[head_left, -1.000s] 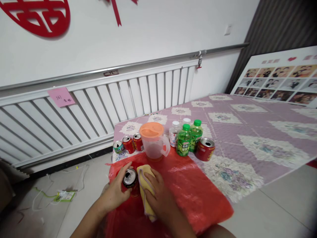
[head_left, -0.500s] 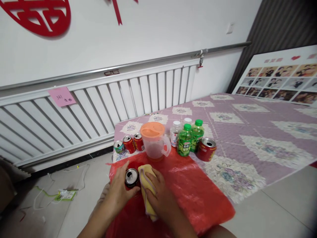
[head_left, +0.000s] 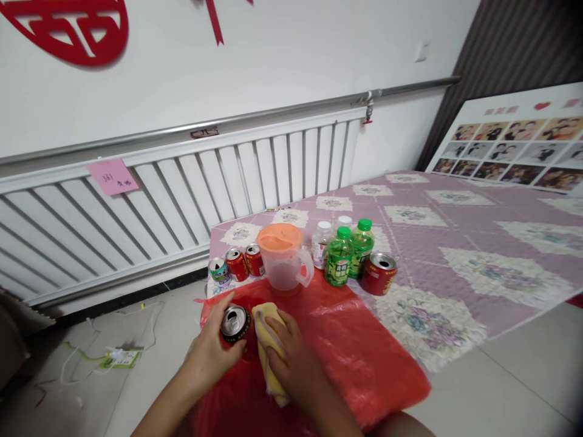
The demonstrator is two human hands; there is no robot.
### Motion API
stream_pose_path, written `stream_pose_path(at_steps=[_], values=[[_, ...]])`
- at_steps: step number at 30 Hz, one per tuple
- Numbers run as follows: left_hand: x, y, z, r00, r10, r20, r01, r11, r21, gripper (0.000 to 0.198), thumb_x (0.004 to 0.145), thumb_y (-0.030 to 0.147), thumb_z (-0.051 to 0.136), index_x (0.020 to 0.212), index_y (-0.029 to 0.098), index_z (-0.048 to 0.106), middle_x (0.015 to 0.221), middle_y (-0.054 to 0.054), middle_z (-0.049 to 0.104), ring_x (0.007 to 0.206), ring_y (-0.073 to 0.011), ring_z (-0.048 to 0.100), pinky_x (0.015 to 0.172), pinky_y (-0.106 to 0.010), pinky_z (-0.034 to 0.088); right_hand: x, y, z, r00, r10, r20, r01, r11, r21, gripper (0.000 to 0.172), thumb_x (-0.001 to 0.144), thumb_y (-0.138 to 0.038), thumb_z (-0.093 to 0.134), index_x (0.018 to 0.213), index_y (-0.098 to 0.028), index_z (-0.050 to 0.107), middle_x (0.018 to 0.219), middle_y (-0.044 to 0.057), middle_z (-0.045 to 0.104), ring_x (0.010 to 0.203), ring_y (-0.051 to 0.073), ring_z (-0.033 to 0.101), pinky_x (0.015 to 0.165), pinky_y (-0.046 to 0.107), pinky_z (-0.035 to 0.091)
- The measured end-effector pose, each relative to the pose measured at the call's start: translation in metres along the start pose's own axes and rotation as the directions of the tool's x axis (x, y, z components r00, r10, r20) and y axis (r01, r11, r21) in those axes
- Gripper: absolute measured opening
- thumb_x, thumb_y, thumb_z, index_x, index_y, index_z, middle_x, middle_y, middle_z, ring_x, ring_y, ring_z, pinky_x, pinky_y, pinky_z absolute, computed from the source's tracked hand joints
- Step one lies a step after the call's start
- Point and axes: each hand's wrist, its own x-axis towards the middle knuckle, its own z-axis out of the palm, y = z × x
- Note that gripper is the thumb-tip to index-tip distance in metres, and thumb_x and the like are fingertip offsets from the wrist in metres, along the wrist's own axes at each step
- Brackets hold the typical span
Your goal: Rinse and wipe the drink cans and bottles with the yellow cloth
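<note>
My left hand [head_left: 213, 346] is wrapped round a drink can [head_left: 235, 323] with a dark rim and an opened silver top. The can leans a little to the left over the red plastic sheet [head_left: 359, 340]. In my right hand [head_left: 291, 349] is a folded yellow cloth [head_left: 268, 364] with a purple edge, held close against the can's right side. Both hands are closed on what they hold. Just beyond them stands a clear pitcher [head_left: 286, 267] with an orange lid.
Left of the pitcher stand a green-and-white can [head_left: 220, 273] and two red cans [head_left: 237, 265]. To its right are green bottles [head_left: 338, 261], white-capped bottles [head_left: 322, 246] and a larger red can [head_left: 379, 274]. A white radiator [head_left: 255, 176] runs behind the table.
My left hand has shifted slightly left and tilted the can, so more of its side shows. The right hand with the cloth has barely moved.
</note>
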Motion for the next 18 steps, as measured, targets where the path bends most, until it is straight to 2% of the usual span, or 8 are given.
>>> stream_pose_path(at_steps=[5, 12, 18], values=[[0.002, 0.011, -0.015, 1.0, 0.013, 0.011, -0.013, 1.0, -0.027, 0.082, 0.07, 0.015, 0.061, 0.146, 0.024, 0.029, 0.144, -0.012, 0.044, 0.135, -0.0283, 0.042, 0.116, -0.051, 0.028, -0.001, 0.0, 0.001, 0.999, 0.031, 0.017, -0.031, 0.999, -0.01, 0.056, 0.078, -0.012, 0.051, 0.133, -0.025, 0.052, 0.142, 0.011, 0.046, 0.129, 0.026, 0.048, 0.104, 0.043, 0.048], [-0.003, 0.006, -0.006, 0.996, 0.036, 0.08, -0.038, 0.999, 0.034, 0.082, 0.068, 0.01, 0.062, 0.143, 0.027, 0.035, 0.143, -0.009, 0.047, 0.133, -0.0289, 0.045, 0.114, -0.049, 0.034, -0.002, -0.001, -0.001, 0.994, -0.095, -0.053, 0.098, 0.993, 0.06, 0.052, 0.083, -0.015, 0.052, 0.134, -0.023, 0.049, 0.15, 0.012, 0.038, 0.136, 0.025, 0.04, 0.109, 0.045, 0.042], [-0.003, 0.007, -0.01, 0.999, 0.0, 0.04, 0.002, 0.999, -0.043, 0.081, 0.07, 0.014, 0.063, 0.144, 0.025, 0.033, 0.146, -0.01, 0.044, 0.135, -0.0287, 0.043, 0.116, -0.049, 0.031, -0.001, 0.002, -0.001, 1.0, -0.009, 0.005, 0.009, 1.0, 0.013, 0.051, 0.083, -0.016, 0.049, 0.134, -0.018, 0.05, 0.146, 0.016, 0.041, 0.135, 0.027, 0.042, 0.108, 0.047, 0.042]])
